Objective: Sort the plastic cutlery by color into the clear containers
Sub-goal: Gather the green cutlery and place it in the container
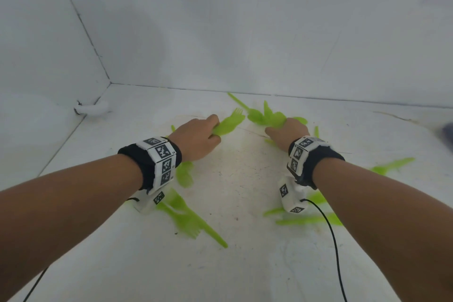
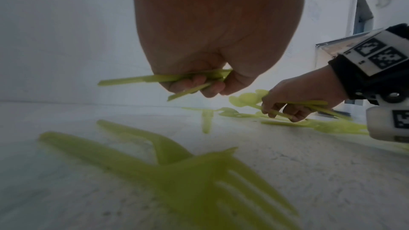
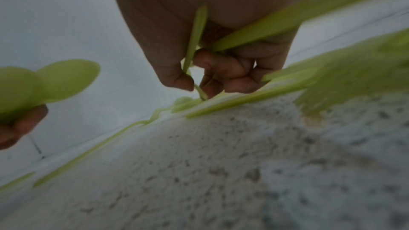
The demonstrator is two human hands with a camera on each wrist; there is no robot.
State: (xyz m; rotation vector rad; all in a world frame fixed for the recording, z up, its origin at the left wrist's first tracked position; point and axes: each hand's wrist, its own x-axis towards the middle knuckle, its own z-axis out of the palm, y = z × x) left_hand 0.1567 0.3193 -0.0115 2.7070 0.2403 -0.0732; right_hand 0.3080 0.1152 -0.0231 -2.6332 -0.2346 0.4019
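Note:
My left hand (image 1: pixel 196 140) grips a bundle of green plastic cutlery (image 1: pixel 229 122), with a fork head sticking out past the knuckles. In the left wrist view its curled fingers (image 2: pixel 199 85) hold several green handles (image 2: pixel 141 79). My right hand (image 1: pixel 285 132) grips another bundle of green cutlery (image 1: pixel 266 115), mostly spoons. In the right wrist view its fingers (image 3: pixel 221 73) curl round green handles (image 3: pixel 196 36) and touch the table. No clear container is in view.
Loose green cutlery lies scattered on the white table (image 1: pixel 235 191): forks (image 1: pixel 188 218) under my left wrist, pieces (image 1: pixel 308 220) under my right wrist, one (image 1: pixel 392 165) at the right. White walls close the back and left. A white lump (image 1: pixel 92 108) sits in the corner.

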